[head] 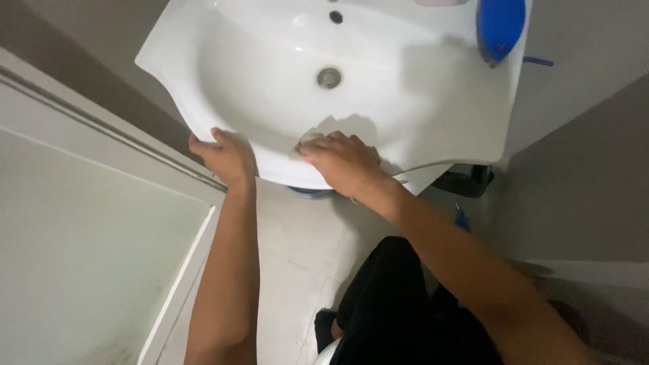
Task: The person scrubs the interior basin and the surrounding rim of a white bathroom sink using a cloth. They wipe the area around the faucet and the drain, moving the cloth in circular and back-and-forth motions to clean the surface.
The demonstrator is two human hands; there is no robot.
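A white ceramic sink (405,88) fills the top of the head view, with a metal drain (329,78) in its bowl. My left hand (224,159) grips the sink's front rim at the left, fingers curled over the edge. My right hand (343,162) presses a small pale cloth or sponge (309,138) against the inner front wall of the bowl; most of the cloth is hidden under my fingers.
A blue object (500,27) rests on the sink's right ledge. A white door or panel (88,236) stands at the left. A dark object (466,181) sits under the sink at the right. Pale floor tiles (297,250) lie below, beside my black-clothed leg.
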